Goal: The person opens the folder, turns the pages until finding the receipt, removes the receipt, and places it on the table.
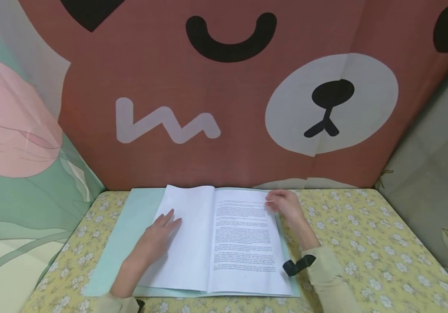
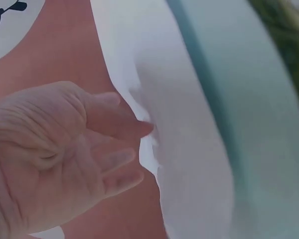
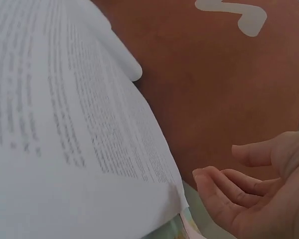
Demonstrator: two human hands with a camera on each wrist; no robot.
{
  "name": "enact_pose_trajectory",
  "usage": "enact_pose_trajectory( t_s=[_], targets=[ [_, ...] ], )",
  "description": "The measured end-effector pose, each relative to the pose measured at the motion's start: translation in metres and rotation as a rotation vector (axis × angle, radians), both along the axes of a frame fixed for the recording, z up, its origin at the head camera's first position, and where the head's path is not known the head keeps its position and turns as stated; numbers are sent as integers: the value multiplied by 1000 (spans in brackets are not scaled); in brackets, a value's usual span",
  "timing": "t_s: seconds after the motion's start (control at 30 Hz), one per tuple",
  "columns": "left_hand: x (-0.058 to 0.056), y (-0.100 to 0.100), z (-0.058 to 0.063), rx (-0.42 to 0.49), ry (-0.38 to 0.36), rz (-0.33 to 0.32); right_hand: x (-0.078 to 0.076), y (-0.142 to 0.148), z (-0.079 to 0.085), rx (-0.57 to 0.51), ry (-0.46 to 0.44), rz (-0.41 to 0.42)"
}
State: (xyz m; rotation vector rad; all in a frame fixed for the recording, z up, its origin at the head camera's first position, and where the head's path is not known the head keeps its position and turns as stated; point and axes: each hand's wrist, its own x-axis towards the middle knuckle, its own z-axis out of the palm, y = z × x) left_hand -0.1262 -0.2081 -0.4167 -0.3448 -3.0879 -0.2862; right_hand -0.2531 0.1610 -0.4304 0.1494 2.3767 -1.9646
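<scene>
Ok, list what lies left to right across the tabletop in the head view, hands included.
Exposed left part of the pale green flat cover → bare left hand, over a blank white paper page → white paper page with black print → bare right hand at that page's upper right edge.

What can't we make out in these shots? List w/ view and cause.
Wording on the printed page: too small in head view; blurred and steeply slanted in right wrist view.
Number of sheets: top page hides those beneath, head view.
Middle of the mint-green folder: covered by the pages, head view.
Black band at the left cuff: cut off by the bottom edge, head view.
</scene>
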Motion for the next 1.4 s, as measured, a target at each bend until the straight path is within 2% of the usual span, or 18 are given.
enact_pose_trajectory(
  t_s=[0.07, 0.2, 0.33, 0.57, 0.77, 0.93, 1.17, 1.4],
  targets=[
    [-2, 3, 0, 19, -61, -8, 1, 0, -1, 71, 36, 15],
    [-3, 9, 1, 53, -177, 45, 3, 1, -3, 214, 109, 56],
    [-5, 12, 0, 99, -209, 82, 4, 2, -5, 341, 186, 91],
    [-9, 17, -8, 147, -264, 133, 4, 1, -11, 520, 256, 187],
    [-11, 18, -11, 190, -301, 159, 5, 0, -15, 587, 297, 266],
    [-12, 16, -14, 223, -307, 154, 5, 0, -16, 624, 291, 290],
    [-12, 19, -12, 232, -323, 176, 5, -1, -18, 669, 257, 333],
    [-10, 20, -11, 257, -323, 174, 4, -1, -19, 732, 263, 347]
  ],
)
